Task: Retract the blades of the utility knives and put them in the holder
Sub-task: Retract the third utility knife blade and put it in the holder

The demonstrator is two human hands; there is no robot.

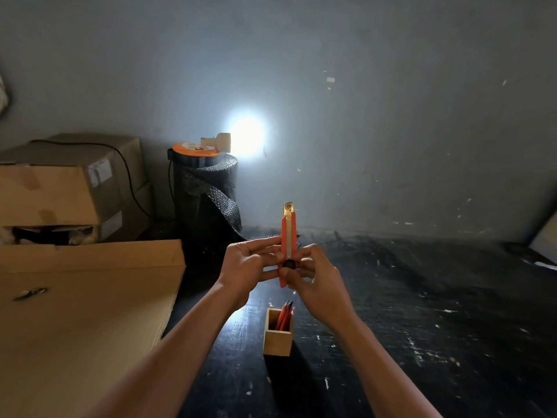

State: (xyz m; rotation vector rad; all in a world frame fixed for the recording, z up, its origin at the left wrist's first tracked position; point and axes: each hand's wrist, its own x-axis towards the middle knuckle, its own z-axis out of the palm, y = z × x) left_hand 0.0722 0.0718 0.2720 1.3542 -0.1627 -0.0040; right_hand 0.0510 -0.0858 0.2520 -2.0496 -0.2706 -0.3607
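Note:
An orange utility knife [288, 233] stands upright in the air, held between both hands. A short piece of blade shows at its top end. My left hand [247, 263] grips its left side with the fingers. My right hand [313, 279] holds the lower part, thumb on the black slider [289, 263]. Below the hands a small square wooden holder [278, 336] stands on the dark table, with several orange knives [284, 316] sticking out of it.
A large flat cardboard sheet [84, 297] lies at the left. Stacked cardboard boxes [66, 182] stand behind it. A roll of black bubble wrap [208, 194] carries an orange cable reel and a bright lamp [245, 137]. The dark, scuffed table [422, 312] stretches to the right.

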